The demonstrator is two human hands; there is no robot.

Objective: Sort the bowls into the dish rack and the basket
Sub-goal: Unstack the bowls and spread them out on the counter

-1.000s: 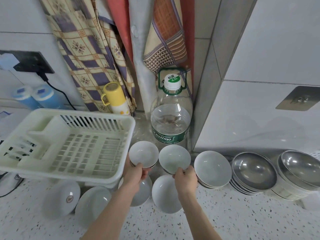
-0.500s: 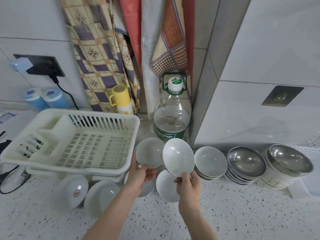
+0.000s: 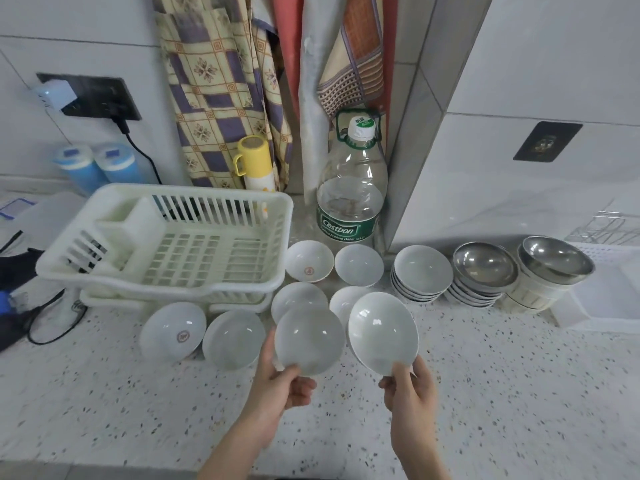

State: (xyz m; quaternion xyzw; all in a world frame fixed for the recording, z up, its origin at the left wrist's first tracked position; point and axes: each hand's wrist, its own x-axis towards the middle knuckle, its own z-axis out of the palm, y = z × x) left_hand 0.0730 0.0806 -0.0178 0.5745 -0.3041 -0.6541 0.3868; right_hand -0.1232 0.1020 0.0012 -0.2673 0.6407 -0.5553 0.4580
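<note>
My left hand (image 3: pixel 277 379) grips a white bowl (image 3: pixel 308 337) by its near rim, lifted over the counter. My right hand (image 3: pixel 410 388) grips a second white bowl (image 3: pixel 381 332) the same way, tilted toward me. The cream dish rack (image 3: pixel 166 251) stands at the left with nothing in it. Several loose white bowls (image 3: pixel 310 261) lie on the counter around the rack's right corner. A stack of white bowls (image 3: pixel 420 275) and two stacks of steel bowls (image 3: pixel 485 268) line the wall on the right. A clear plastic basket (image 3: pixel 609 296) sits at the far right.
A large water bottle (image 3: pixel 351 188) stands behind the bowls by the wall corner. A yellow flask (image 3: pixel 254 164) and two blue-capped containers (image 3: pixel 97 164) stand behind the rack. A black cable (image 3: pixel 52 317) lies at the left. Speckled counter (image 3: pixel 519 393) stretches in front.
Both hands lifted their bowls off the counter and drew them back toward me; two more white bowls show by the bottle where those had been.
</note>
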